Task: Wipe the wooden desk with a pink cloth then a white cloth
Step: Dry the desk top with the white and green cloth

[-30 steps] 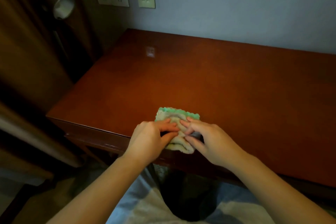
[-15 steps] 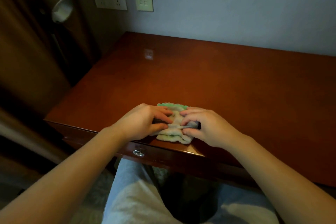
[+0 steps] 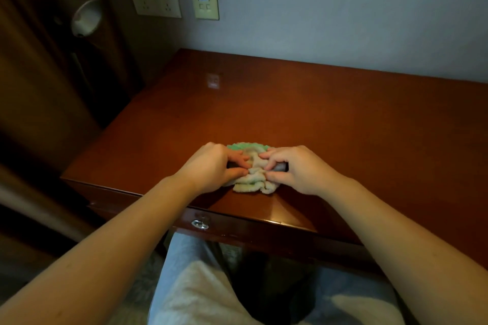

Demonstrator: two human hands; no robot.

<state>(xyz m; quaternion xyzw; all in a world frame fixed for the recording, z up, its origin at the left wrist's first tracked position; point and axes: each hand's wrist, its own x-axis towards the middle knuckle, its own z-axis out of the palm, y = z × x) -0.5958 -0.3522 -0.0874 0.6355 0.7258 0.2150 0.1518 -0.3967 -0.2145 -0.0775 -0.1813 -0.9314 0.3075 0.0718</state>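
Observation:
A bunched white cloth (image 3: 254,179) with a green scalloped edge lies on the reddish wooden desk (image 3: 330,124), near its front edge. My left hand (image 3: 211,167) grips the cloth's left side with fingers and thumb curled into the folds. My right hand (image 3: 295,169) pinches its right side the same way. The fingertips of both hands nearly meet over the cloth's middle. No pink cloth is in view.
A drawer with a metal keyhole (image 3: 200,224) runs under the desk's front edge. Wall sockets (image 3: 155,2) and a switch plate (image 3: 205,4) sit on the wall behind. A dark wooden panel with a round white fitting (image 3: 85,17) stands at the left. My legs are under the desk.
Both hands have gathered the cloth tighter, from flat into a scrunched bundle, and the cloth sits a little nearer the desk's front edge. The view has tilted slightly down.

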